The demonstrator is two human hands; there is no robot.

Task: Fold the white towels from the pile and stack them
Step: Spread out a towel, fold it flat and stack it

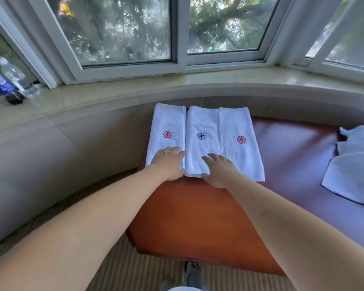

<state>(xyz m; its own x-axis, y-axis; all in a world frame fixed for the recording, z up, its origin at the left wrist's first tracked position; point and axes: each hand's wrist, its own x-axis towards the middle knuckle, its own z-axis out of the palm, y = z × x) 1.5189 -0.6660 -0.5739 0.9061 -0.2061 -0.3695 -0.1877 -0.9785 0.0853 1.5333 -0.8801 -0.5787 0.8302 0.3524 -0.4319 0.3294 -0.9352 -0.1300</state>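
Towels first: three folded white ones lie side by side at the far left end of the reddish-brown table (198, 206), long sides running near to far.

Far left, on the stone window sill (114, 93): two plastic bottles, one with a blue label (0, 84) and one clear (17, 77), touching or nearly so.

Left towel (168, 122) has a red flower mark; its left edge reaches the table's left edge. Left hand (168, 162) lies flat on the near end of this towel, fingers straight and slightly spread, palm down, gripping nothing. Fingertips point far, toward the window.

Middle towel (202, 122) has a purple flower mark, just beside the left towel with a thin seam between. Right hand (219, 170) rests on its near end, fingers relaxed and extended, palm down; thumb sits at the near edge of the fold, but whether it hooks under the edge can't be told.

Right towel (237, 122) has a red flower mark, touching the middle one, possibly overlapped slightly by it along the seam.

Far right on the table, well apart from the three: pile of unfolded white towels (353, 164), rumpled, partly cut off by the frame edge.

Near bottom centre: a shoe (192, 274) on striped carpet (135, 269).
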